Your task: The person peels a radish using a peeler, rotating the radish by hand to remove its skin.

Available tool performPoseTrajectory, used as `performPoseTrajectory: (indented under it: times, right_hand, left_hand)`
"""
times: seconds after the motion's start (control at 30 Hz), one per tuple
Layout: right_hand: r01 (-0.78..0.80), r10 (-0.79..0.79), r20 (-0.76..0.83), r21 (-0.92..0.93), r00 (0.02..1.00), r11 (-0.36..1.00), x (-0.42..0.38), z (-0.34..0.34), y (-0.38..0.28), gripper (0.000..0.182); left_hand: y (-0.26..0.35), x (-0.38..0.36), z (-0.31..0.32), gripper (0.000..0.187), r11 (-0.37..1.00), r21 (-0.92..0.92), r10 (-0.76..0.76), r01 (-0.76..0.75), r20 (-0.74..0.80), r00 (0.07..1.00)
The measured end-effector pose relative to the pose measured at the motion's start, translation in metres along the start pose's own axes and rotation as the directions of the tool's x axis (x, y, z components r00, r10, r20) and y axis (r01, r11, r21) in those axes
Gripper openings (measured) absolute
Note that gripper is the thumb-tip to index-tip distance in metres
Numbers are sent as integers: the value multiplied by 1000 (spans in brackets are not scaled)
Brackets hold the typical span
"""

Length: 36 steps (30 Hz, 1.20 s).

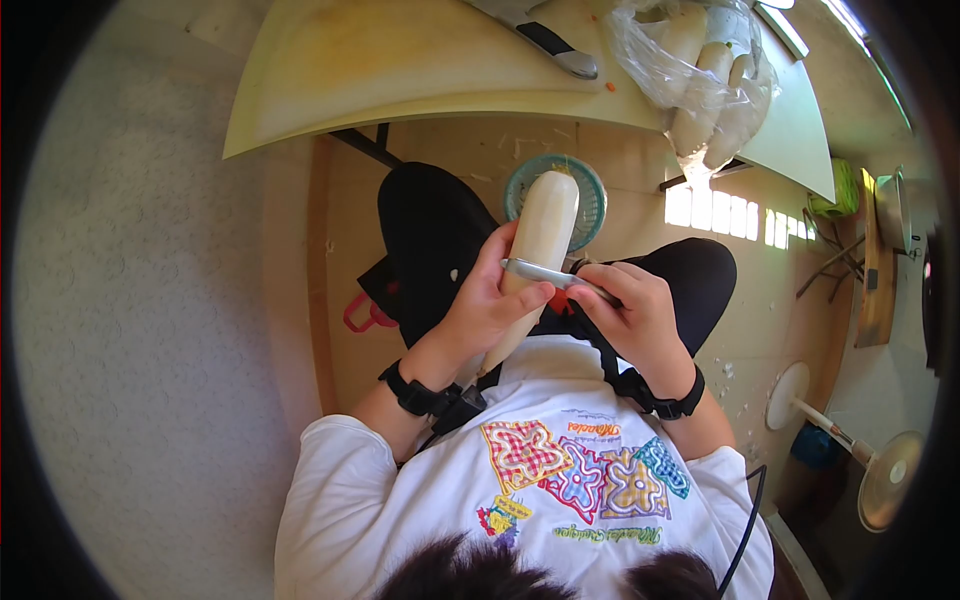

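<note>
A long white radish (545, 225) is held upright and slightly tilted in front of my lap. My left hand (492, 305) is wrapped round its lower part, thumb across the front. In my right hand (632, 305) is a metal peeler (540, 272), its head lying across the middle of the radish. The radish's rounded top end points toward the table, and its surface looks pale and smooth. Beneath and behind it, a blue-green basket (595, 215) stands on the floor between my knees.
Ahead is a pale table (430, 75) with a black-handled knife (555, 45) and a clear plastic bag (640, 60) of white radishes at its edge. A fan (893, 480) stands at right. Scraps (727, 372) lie on the floor; a wall is at left.
</note>
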State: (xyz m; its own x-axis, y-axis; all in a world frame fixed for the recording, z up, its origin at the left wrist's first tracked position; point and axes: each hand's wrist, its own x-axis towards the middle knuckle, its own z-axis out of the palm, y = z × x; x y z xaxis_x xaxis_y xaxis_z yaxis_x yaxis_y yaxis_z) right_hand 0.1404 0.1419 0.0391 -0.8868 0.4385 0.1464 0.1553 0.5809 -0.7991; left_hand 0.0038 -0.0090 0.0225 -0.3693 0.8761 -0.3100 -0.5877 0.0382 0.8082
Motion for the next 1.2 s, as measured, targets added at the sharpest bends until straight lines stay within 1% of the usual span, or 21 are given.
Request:
performPoseTrajectory:
  times: [0.07, 0.2, 0.27, 0.33, 0.37, 0.43, 0.6, 0.67, 0.77, 0.9, 1.0, 1.17, 1.2]
  right_hand:
    - [53, -54, -26, -47, 998, 998, 0, -1, 1, 19]
    - [51, -51, -29, -22, 998, 998, 2, -1, 2, 19]
    - [81, -82, -30, -22, 996, 996, 3, -2, 3, 20]
    - [83, -84, -43, -10, 996, 996, 2, -1, 5, 20]
    - [86, -86, -54, 2, 995, 996, 2, 0, 6, 21]
    - [96, -97, -49, -14, 994, 995, 4, 0, 5, 21]
    - [110, -113, -60, -58, 992, 992, 5, 0, 0, 21]
    - [137, -143, -93, -66, 985, 988, 7, 0, 2, 20]
    - [149, -155, -80, -80, 985, 986, 8, -1, 0, 20]
    - [128, -134, -101, -61, 986, 990, 7, 4, 6, 20]
    - [146, -157, -113, -97, 981, 984, 7, 3, 10, 20]
    - [113, -116, -119, -27, 986, 993, 8, 3, 8, 20]
    - [113, -116, -118, -27, 986, 993, 9, 3, 8, 20]
  left_hand:
    - [-1, 1, 2, 74, 999, -6, 37, -37, 0, 999]
    - [-1, 1, 1, 74, 999, -23, 47, -46, 27, 999]
    - [-1, -1, 0, 74, 998, -27, 53, -52, 40, 998]
    - [2, -1, 1, 73, 1000, -12, -3, 3, 23, 1000]
    - [1, -2, 0, 73, 1000, -12, -3, 3, 22, 1000]
    - [-2, -2, 0, 71, 1000, -12, 17, -17, 1, 1000]
    - [-3, -1, -3, 69, 999, -1, 41, -41, 7, 999]
    - [-5, -2, -5, 67, 999, -2, 40, -40, 9, 999]
    - [-5, -3, -3, 65, 997, 48, 60, -59, -12, 998]
    - [-1, -2, -1, 61, 999, 19, 32, -31, -32, 999]
    - [-4, -2, -1, 59, 999, 29, 34, -33, -37, 999]
    - [-6, -3, -4, 57, 997, 47, 55, -54, -32, 998]
    - [-4, -3, -4, 57, 999, 37, 16, -15, -29, 999]
